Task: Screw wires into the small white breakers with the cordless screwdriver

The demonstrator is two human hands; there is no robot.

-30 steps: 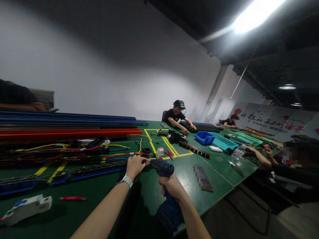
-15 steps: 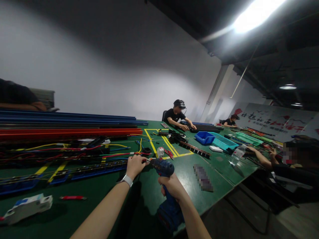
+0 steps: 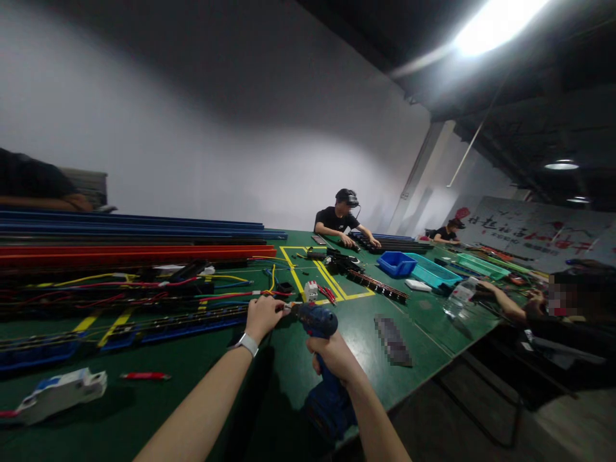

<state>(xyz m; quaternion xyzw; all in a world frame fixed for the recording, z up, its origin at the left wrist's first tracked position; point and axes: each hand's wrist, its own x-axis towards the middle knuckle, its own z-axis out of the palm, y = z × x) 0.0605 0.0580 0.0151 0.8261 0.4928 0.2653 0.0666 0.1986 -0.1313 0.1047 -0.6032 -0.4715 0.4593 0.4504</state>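
My right hand (image 3: 333,356) is wrapped round the grip of a blue cordless drill (image 3: 318,323), whose nose points left over the green table (image 3: 414,321). My left hand (image 3: 263,315), with a pale band at the wrist, is closed at the drill's tip, beside the end of a long blue rail with dark parts (image 3: 158,325). What its fingers pinch is too small to make out. A small white and red breaker (image 3: 310,291) stands just beyond the drill.
Long blue and red channels (image 3: 135,251) and loose coloured wires (image 3: 120,285) fill the left. A white breaker (image 3: 60,395) and a red piece (image 3: 144,376) lie near left. Blue and teal bins (image 3: 395,264) sit far right. Other people work at the far end and right edge.
The view has tilted slightly, so both hands and the drill sit a little higher in the picture. The grip of both hands is unchanged.
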